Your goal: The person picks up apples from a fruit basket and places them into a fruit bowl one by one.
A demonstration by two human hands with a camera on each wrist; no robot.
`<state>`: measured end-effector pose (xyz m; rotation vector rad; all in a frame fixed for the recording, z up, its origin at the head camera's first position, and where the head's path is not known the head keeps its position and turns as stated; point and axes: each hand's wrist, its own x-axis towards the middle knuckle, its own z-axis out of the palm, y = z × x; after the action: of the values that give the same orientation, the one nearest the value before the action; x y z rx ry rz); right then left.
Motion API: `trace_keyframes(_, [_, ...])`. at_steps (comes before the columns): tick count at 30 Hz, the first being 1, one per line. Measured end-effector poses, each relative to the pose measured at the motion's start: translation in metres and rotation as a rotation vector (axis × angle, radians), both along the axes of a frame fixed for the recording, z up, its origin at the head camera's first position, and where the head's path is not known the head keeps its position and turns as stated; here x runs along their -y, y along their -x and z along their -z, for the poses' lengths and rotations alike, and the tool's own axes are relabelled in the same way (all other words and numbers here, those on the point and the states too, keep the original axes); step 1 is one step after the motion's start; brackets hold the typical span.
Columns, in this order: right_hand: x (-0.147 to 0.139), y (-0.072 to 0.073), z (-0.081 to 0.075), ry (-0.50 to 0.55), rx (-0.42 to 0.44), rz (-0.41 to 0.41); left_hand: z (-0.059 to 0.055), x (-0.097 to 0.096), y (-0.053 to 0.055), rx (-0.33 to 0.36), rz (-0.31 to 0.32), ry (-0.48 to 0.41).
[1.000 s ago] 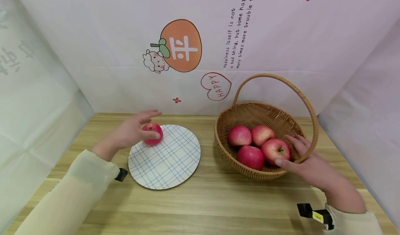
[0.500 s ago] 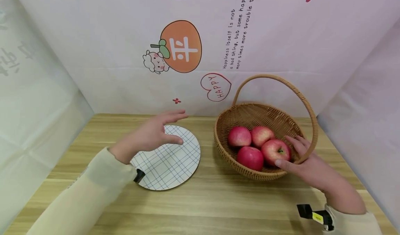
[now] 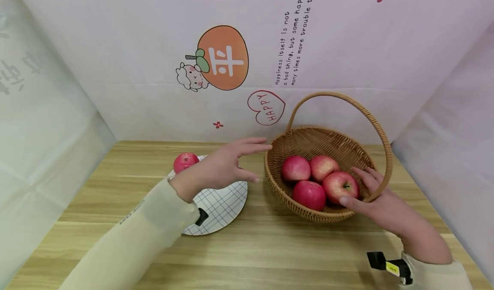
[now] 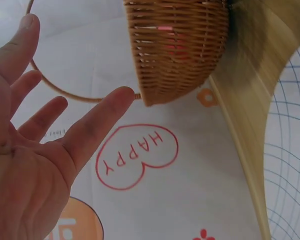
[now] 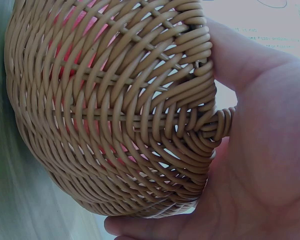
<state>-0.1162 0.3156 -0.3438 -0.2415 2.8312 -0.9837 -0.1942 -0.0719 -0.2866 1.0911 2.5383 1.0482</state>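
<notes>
A brown wicker basket point(image 3: 314, 140) with a tall hoop handle point(image 3: 364, 107) stands at the right, holding several red apples point(image 3: 310, 195). My right hand point(image 3: 390, 208) grips its right rim by the handle's foot, thumb and fingers reaching over the edge; in the right wrist view the palm point(image 5: 270, 130) lies against the rim. My left hand point(image 3: 220, 165) hangs above the plate's right side, nothing held, fingers extended toward the basket's left rim. One red apple point(image 3: 186, 161) rests at the upper left of the round checked plate point(image 3: 225, 204), which the left hand and wrist partly cover.
Beneath everything is a light wood-grain table point(image 3: 254, 255). A white printed cloth backdrop point(image 3: 154, 110) rises behind it, and pale cloth walls point(image 3: 50, 131) close off both sides. The basket's handle arches high over its right half.
My left hand has let go of the apple on the plate and moved rightward to near the basket. The right hand, basket and its apples have stayed put.
</notes>
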Motion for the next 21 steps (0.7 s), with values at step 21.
trace_keyframes(21, [0.000,0.000,-0.001,0.011,0.009,-0.004,0.001,-0.059,0.000,-0.152,0.133,0.025])
